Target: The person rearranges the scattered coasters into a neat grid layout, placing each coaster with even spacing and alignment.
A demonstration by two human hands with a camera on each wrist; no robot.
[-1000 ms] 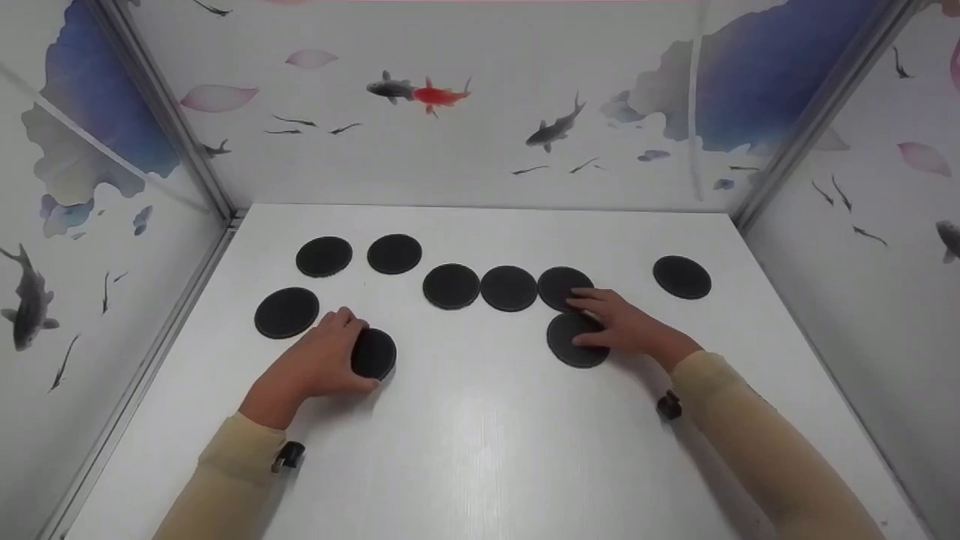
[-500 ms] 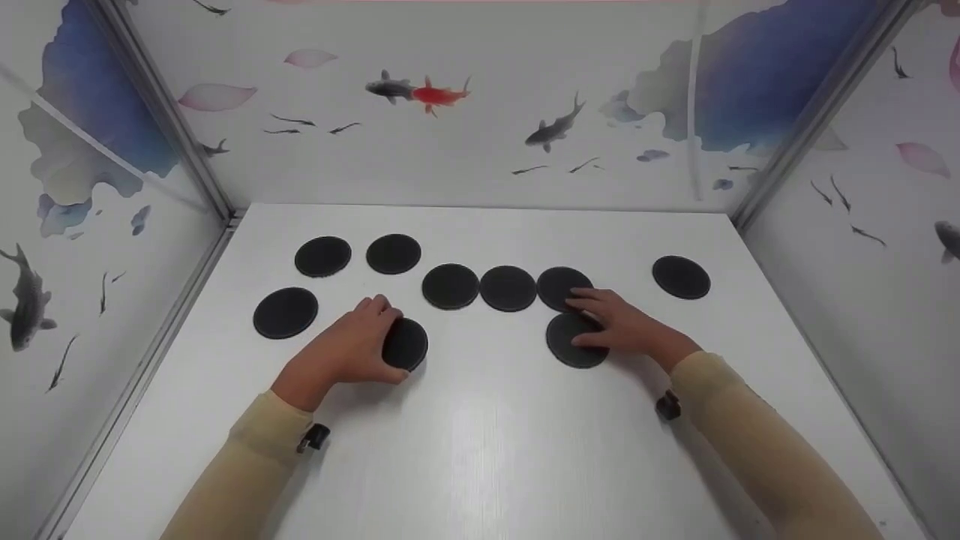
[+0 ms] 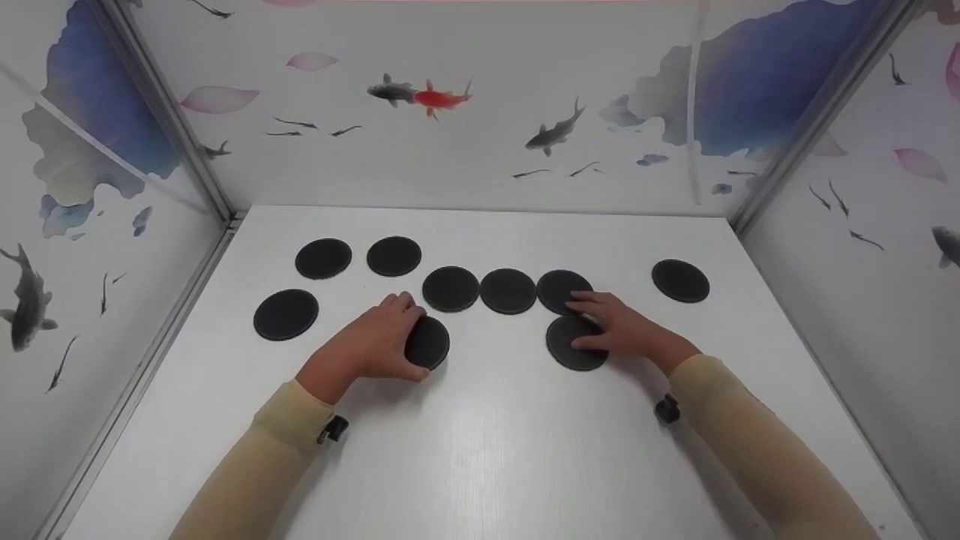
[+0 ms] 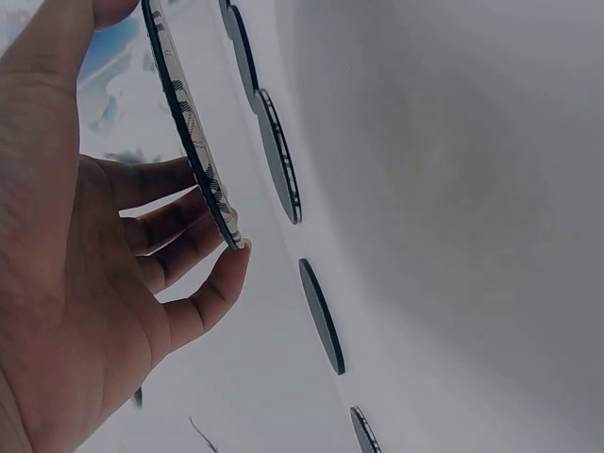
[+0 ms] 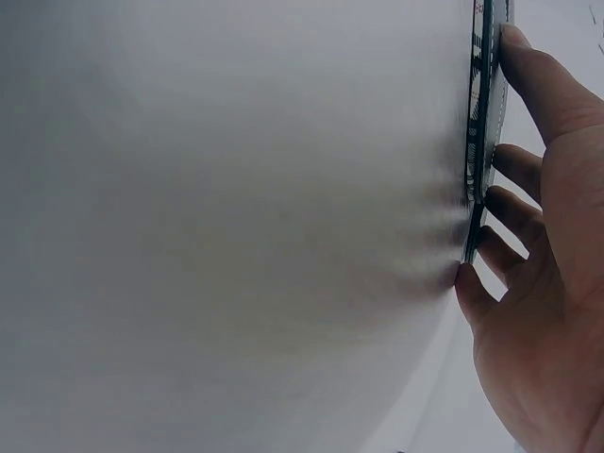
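Note:
My left hand grips a black round coaster by its edge, between thumb and fingers. In the left wrist view this coaster stands clear of the white table, and its underside shows a pale printed pattern. My right hand rests on two coasters that meet edge to edge. Its thumb lies on the nearer coaster, while its fingers touch the farther coaster. In the right wrist view, the right hand has its fingertips along the coasters' edges.
Two more coasters continue the row leftward. Three coasters lie at the left of the white table, and a single coaster lies far right. Printed wall panels enclose the back and sides.
My left hand has carried its coaster to the right and slightly away from me, closer to the row. My right hand has stayed in place on its two coasters.

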